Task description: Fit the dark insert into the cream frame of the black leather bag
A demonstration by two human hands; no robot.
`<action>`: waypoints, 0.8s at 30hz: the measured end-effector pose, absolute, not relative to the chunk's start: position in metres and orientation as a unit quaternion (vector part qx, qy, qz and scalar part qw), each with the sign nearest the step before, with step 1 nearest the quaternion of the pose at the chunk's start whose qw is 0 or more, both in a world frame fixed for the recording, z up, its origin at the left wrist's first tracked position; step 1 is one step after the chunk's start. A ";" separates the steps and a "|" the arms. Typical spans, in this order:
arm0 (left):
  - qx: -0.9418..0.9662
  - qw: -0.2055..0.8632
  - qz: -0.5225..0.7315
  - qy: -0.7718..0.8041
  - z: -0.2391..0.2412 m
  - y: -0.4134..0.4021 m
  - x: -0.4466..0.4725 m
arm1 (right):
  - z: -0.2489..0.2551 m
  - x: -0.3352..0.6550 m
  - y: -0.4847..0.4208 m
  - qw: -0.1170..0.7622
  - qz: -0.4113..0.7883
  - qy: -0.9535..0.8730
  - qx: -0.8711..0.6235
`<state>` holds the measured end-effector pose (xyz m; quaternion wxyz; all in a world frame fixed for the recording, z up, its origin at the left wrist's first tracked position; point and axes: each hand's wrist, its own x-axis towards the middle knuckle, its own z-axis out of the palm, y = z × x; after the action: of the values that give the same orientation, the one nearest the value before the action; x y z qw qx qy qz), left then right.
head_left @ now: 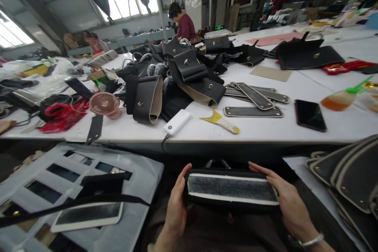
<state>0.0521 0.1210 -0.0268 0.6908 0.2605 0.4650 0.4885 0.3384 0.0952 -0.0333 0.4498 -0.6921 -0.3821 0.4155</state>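
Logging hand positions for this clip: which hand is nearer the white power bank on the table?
Left. The left hand grips the black bag piece almost directly below the power bank; the right hand holds its far end.

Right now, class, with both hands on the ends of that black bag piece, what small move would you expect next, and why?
Probably pressing along the grey strip: the left hand and right hand grip the ends of the black bag piece, its strip facing up.

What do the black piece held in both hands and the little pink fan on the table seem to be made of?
The black piece looks like leather or imitation leather: matte dark rim, pale edges, and a fuzzy grey inner face. The left hand and right hand grip its ends. The pink fan seems moulded plastic, smooth with a thin-ribbed grille.
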 end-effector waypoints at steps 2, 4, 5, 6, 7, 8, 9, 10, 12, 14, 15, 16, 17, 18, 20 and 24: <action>0.286 0.680 0.480 0.475 -0.032 0.120 0.053 | -0.032 0.338 0.095 0.443 0.406 -0.386 -0.700; 0.314 0.659 0.480 0.487 -0.036 0.120 0.056 | -0.031 0.337 0.096 0.437 0.395 -0.397 -0.704; 0.330 0.643 0.483 0.494 -0.037 0.121 0.058 | -0.030 0.336 0.097 0.436 0.388 -0.400 -0.706; 0.349 0.624 0.486 0.503 -0.038 0.121 0.060 | -0.030 0.335 0.098 0.437 0.381 -0.400 -0.710; 0.368 0.601 0.490 0.513 -0.038 0.122 0.062 | -0.030 0.334 0.099 0.439 0.372 -0.398 -0.714; 0.387 0.580 0.492 0.522 -0.037 0.123 0.064 | -0.031 0.333 0.100 0.443 0.362 -0.394 -0.719; 0.402 0.562 0.494 0.528 -0.037 0.124 0.066 | -0.032 0.331 0.101 0.448 0.352 -0.390 -0.723; 0.415 0.549 0.494 0.532 -0.036 0.125 0.067 | -0.033 0.330 0.101 0.455 0.342 -0.388 -0.725; 0.437 0.534 0.486 0.537 -0.034 0.129 0.067 | -0.036 0.329 0.101 0.469 0.320 -0.399 -0.720; 0.476 0.513 0.465 0.541 -0.032 0.132 0.063 | -0.039 0.329 0.099 0.469 0.278 -0.453 -0.706; 0.507 0.491 0.453 0.545 -0.031 0.135 0.061 | -0.039 0.329 0.098 0.454 0.246 -0.501 -0.695; 0.545 0.460 0.438 0.547 -0.031 0.137 0.058 | -0.039 0.330 0.096 0.427 0.211 -0.555 -0.682; 0.589 0.422 0.419 0.547 -0.030 0.138 0.056 | -0.037 0.330 0.094 0.390 0.176 -0.607 -0.669; 0.639 0.380 0.395 0.540 -0.030 0.140 0.053 | -0.034 0.331 0.093 0.349 0.147 -0.650 -0.659; 0.731 0.296 0.336 0.515 -0.034 0.143 0.050 | -0.026 0.329 0.089 0.278 0.115 -0.694 -0.654; 0.789 0.219 0.315 0.480 -0.063 0.153 0.049 | -0.014 0.321 0.087 0.235 0.114 -0.691 -0.674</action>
<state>0.0495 0.1528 -0.0627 0.2193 0.7885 0.4803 0.3153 0.3207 0.0872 -0.0136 0.2351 -0.6738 -0.6912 0.1139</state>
